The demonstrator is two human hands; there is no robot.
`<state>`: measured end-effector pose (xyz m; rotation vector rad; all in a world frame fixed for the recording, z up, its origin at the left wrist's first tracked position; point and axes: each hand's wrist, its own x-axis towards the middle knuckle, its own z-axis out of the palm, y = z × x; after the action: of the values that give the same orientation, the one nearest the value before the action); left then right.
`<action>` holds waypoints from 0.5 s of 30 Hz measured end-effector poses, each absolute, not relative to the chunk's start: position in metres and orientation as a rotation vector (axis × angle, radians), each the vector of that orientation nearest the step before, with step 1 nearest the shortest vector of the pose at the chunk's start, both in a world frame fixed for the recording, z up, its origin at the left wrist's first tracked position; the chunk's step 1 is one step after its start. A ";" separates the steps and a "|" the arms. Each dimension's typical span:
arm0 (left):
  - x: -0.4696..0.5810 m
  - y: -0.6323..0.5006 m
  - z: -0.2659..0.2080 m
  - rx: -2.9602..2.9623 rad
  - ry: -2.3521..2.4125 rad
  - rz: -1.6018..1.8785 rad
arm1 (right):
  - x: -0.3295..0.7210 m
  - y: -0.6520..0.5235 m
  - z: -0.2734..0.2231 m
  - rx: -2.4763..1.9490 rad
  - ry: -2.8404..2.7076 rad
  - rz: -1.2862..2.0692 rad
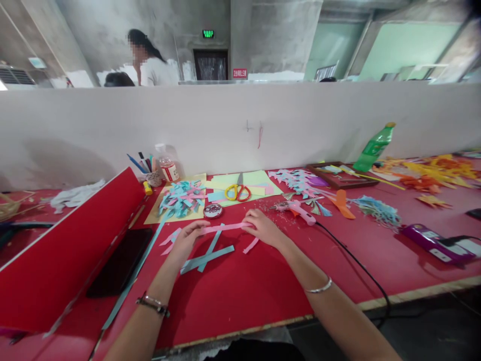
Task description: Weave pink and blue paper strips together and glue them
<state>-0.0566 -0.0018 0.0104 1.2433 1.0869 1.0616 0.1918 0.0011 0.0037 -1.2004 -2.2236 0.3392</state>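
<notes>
A pink paper strip (225,227) is stretched level between my two hands above the red tabletop. My left hand (191,235) pinches its left end, and my right hand (259,225) is closed on the other end. Below the strip, blue paper strips (208,258) lie crossed on the table. Another pink strip (251,245) rests under my right hand, and more pink pieces (171,241) lie beside my left wrist. Just beyond my hands stands a small round tin (213,210). A pink glue gun (296,209) lies to the right of my right hand.
Scissors (238,190) lie on pale paper sheets, beside a pile of blue and pink strips (182,198). A red board (71,250) and a black phone (120,260) are at left. A green bottle (376,148), a purple power strip (436,243) and a cord are at right.
</notes>
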 end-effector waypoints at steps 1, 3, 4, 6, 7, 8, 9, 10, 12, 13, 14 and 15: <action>-0.056 -0.002 0.011 1.241 1.083 1.054 | 0.191 0.001 0.003 -1.228 -2.256 0.289; -0.056 -0.003 0.010 1.246 1.066 1.037 | 0.188 0.000 0.003 -1.271 -2.291 0.237; -0.055 -0.004 0.010 1.261 1.059 1.027 | 0.186 -0.001 0.002 -1.287 -2.298 0.227; -0.055 -0.004 0.008 1.317 1.058 1.003 | 0.181 -0.002 0.001 -1.300 -2.300 0.220; -0.054 -0.005 0.007 1.349 1.062 0.988 | 0.179 -0.003 0.001 -1.300 -2.299 0.226; -0.054 -0.005 0.006 1.379 1.064 0.972 | 0.176 -0.004 0.000 -1.297 -2.292 0.244; -0.054 -0.005 0.006 1.405 1.062 0.957 | 0.175 -0.005 0.000 -1.287 -2.282 0.274; -0.054 -0.005 0.005 1.425 1.055 0.946 | 0.174 -0.005 0.000 -1.270 -2.267 0.315; -0.055 -0.005 0.005 1.445 1.033 0.931 | 0.173 -0.006 -0.001 -1.225 -2.214 0.416; -0.055 -0.005 0.005 1.447 1.023 0.924 | 0.173 -0.005 -0.002 -1.203 -2.176 0.472; -0.054 -0.006 0.006 1.447 1.018 0.919 | 0.174 -0.005 -0.003 -1.185 -2.128 0.534; -0.054 -0.006 0.007 1.447 1.016 0.913 | 0.175 -0.004 -0.003 -1.169 -2.069 0.601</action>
<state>-0.0542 -0.0062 0.0074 1.4472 1.0157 0.9126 0.1748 -0.0038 -0.0033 -1.1695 -2.0685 0.6012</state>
